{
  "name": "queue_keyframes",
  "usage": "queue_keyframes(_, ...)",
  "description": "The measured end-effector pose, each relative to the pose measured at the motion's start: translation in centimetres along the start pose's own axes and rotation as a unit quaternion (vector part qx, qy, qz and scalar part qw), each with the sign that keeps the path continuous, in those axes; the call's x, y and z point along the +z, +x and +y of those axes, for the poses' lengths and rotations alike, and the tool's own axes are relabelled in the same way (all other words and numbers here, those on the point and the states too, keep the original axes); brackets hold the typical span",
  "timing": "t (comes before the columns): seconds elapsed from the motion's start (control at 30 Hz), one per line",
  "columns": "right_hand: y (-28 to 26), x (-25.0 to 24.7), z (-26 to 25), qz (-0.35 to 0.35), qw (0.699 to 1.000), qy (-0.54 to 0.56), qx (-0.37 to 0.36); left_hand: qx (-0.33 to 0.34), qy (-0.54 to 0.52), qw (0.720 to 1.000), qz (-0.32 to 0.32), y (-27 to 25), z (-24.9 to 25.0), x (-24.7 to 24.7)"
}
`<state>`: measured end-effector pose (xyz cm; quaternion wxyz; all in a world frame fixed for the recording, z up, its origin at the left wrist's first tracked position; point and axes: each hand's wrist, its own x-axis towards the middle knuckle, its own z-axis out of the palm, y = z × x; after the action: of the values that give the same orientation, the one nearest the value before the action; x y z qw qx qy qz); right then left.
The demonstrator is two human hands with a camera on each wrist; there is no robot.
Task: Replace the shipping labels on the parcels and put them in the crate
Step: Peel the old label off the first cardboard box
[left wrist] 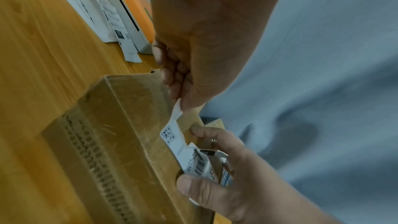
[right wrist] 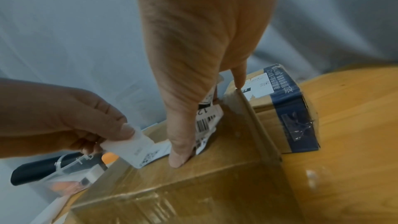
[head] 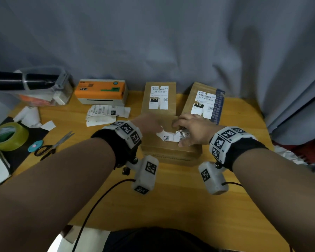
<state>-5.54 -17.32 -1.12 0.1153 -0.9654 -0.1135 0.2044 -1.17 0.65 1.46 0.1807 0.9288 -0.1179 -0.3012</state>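
Left hand [head: 149,124] pinched the lifted white end of the old label [head: 168,136] between thumb and fingertips; right hand [head: 191,130] curled over its other, crumpled end, thumb pressed on the near parcel [head: 171,151] at table [head: 171,197] centre. Label print read partly — "22-C07", a QR code, a barcode — the rest hidden under the fingers. Two far parcels [head: 159,97] [head: 204,102] showed torn labels reading "122-122-C07" and "122".

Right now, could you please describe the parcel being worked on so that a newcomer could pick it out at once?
On the wooden table, three brown parcels sit right of the orange printer. It is the nearest parcel, directly in front of the other two. Unlike theirs, its label is half peeled, pinched by the left hand and the right hand.
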Motion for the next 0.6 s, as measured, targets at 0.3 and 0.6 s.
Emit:
queue_keyframes(0.3,0.1,-0.1,-0.2,-0.007,1.000,0.007,0.007,0.010,-0.011,1.000,0.012,0.4,0.9,-0.9)
queue_keyframes(0.6,0.0,-0.4,0.0,-0.022,1.000,0.016,0.005,0.016,-0.046,0.996,0.073,-0.6,-1.5,-7.4)
